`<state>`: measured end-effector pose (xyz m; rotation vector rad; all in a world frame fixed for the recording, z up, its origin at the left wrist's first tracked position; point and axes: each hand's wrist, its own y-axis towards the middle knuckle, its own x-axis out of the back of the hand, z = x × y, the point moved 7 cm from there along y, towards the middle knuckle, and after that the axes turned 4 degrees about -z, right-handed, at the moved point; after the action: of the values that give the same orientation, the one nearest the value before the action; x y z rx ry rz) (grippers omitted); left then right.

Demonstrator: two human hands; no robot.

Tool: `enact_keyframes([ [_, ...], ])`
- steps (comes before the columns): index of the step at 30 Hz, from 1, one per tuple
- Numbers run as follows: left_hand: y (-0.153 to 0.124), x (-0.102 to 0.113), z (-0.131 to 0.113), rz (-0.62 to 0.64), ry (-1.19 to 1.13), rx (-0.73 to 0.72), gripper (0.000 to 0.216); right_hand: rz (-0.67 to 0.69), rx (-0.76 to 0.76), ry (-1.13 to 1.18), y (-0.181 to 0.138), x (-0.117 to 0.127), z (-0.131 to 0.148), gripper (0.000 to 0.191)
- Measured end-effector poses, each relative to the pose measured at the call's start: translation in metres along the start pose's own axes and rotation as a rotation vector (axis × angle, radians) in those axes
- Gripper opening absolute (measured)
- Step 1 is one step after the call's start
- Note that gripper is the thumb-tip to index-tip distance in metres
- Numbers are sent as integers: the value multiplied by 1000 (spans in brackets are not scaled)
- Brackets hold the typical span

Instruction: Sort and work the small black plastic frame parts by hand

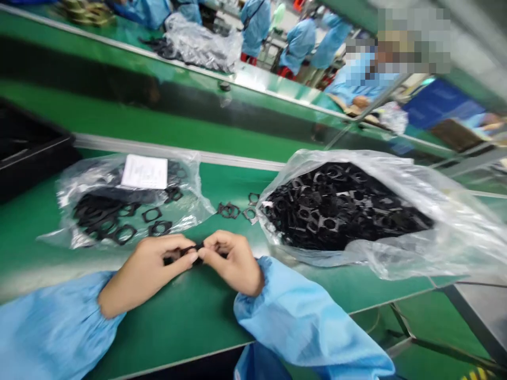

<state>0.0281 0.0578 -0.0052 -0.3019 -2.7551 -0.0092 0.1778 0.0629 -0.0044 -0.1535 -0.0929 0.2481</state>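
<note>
**View:** head, looking forward and down across a green worktop (222, 184).

**Left hand:** the left hand (148, 274) is closed, with a black piece (194, 249) pinched at its fingertips.

**Right hand:** the right hand (232, 264) is also closed on the black piece, close against the left hand.

**Held piece:** it is held between the hands, apparently just above the worktop; its shape is largely hidden by the fingers and cannot be told.

**Nearby:** loose frames (229, 210) are left on the worktop just beyond the hands, between two plastic bags.

**Right bag:** an open bag (447, 237) is heaped with black frames (336, 206).

**Left bag:** a flatter bag (194, 198) is topped by a paper sheet (144, 171), with more frames (124, 235) at its near end.

**Rest:** a black tray (27, 142) is seen at the left edge. Blue sleeves (51, 338) cover both forearms. Co-workers (299, 45) in blue gowns are seen at a farther worktop.

**Risk:** the small piece could be dropped or bent if the pinch slips or too much force is applied. The loose frames could be scattered if brushed by a sleeve.
</note>
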Motion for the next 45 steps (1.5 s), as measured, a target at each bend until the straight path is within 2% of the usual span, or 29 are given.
enact_keyframes([
  [3, 4, 3, -2, 12, -91, 33, 20, 33, -63, 93, 8, -1, -4, 48],
  [7, 9, 6, 3, 7, -247, 119, 19, 54, -68, 164, 17, -3, -2, 46],
  [10, 7, 8, 3, -1, -285, 130, 19, 71, -69, 173, 16, -5, 2, 44],
  [15, 6, 9, -2, -13, -223, 61, 16, 70, -37, 141, 12, -6, 5, 39],
  [21, 6, 10, -10, -36, -140, -38, 14, 24, 86, -71, 9, -2, 12, 38],
  [26, 5, 7, -5, 12, -173, 17, 16, 51, 25, 47, 12, -5, 7, 41],
  [29, 5, 5, -4, 34, -193, 39, 18, 13, -6, 93, 14, -2, 3, 43],
  [33, 6, 4, 3, 58, -198, 96, 17, -17, -11, 75, 15, 1, 1, 41],
  [37, 9, 1, 9, 70, -257, 143, 15, 1, 53, 0, 16, 0, 13, 39],
  [40, 16, -3, 13, 82, -345, 150, 18, 5, 107, -102, 20, 3, 23, 34],
  [42, 24, -2, 18, 91, -374, 147, 25, 18, 101, -153, 27, 6, 19, 28],
  [45, 32, 3, 24, 101, -352, 129, 40, -8, 181, -171, 39, 14, 4, 24],
])
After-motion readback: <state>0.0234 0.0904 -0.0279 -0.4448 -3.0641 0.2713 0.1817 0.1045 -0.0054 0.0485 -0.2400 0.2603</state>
